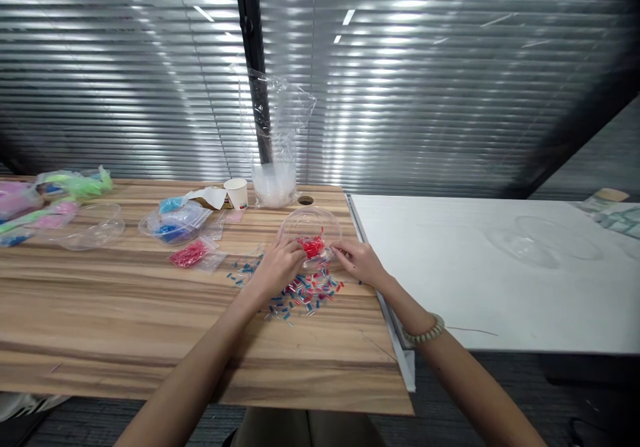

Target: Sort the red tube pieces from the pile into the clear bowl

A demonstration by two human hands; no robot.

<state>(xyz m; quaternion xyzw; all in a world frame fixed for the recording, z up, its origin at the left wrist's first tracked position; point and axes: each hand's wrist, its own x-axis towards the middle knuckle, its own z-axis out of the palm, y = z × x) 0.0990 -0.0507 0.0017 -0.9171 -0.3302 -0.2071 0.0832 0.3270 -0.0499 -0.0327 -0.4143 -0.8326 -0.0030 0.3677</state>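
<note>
A clear plastic bowl holding a heap of small red pieces sits near the right end of the wooden table. My left hand is at the bowl's left front, fingers curled together beside the red heap; what they pinch is hidden. At the right side of the rim is my right hand, thumb and fingertips pressed together on something too small to make out. Loose short blue, red and clear tube-like pieces lie scattered on the table in front of the bowl and under my left hand.
On the wooden table are a bag of red pieces, a clear container with blue packets, a paper cup, a tall bag of clear cups and colourful bags. A white table adjoins at right.
</note>
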